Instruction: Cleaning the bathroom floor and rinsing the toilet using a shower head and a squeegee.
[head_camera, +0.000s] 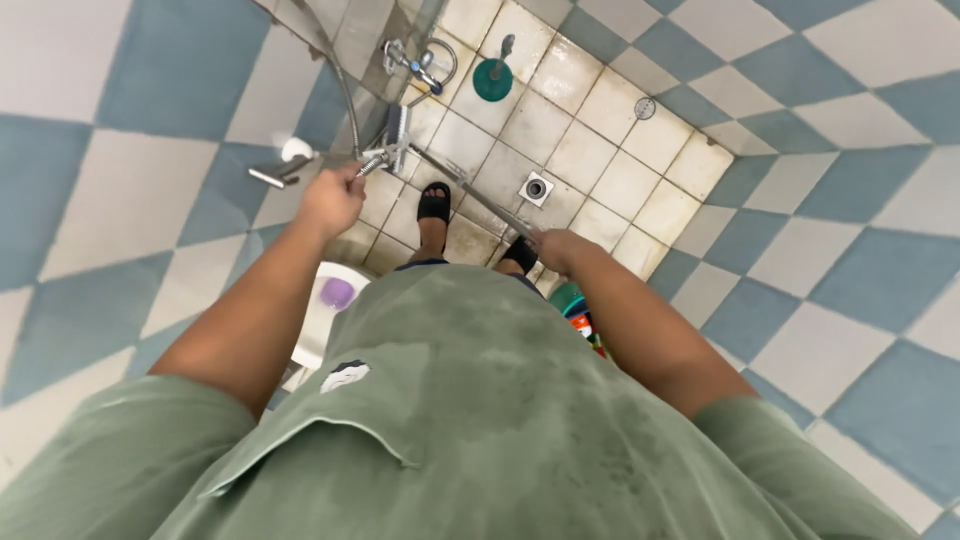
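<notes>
The tiled floor (600, 150) looked wet. Your left hand (332, 197) gripped the hose end (372, 160), your right hand (560, 247) squeezed the hose (480, 200); holding tight seemed wise.

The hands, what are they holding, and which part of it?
The left hand grips the metal end fitting of a shower hose beside the wall tap. The right hand holds the same hose farther along its length.

Two black sandals (433, 203) stand on the floor (590, 120), which has two drains: one square (536, 188), one round (645, 108). One green plunger (493, 78), one tap (415, 60), one purple cup (337, 293), one shower hose (470, 190).
</notes>
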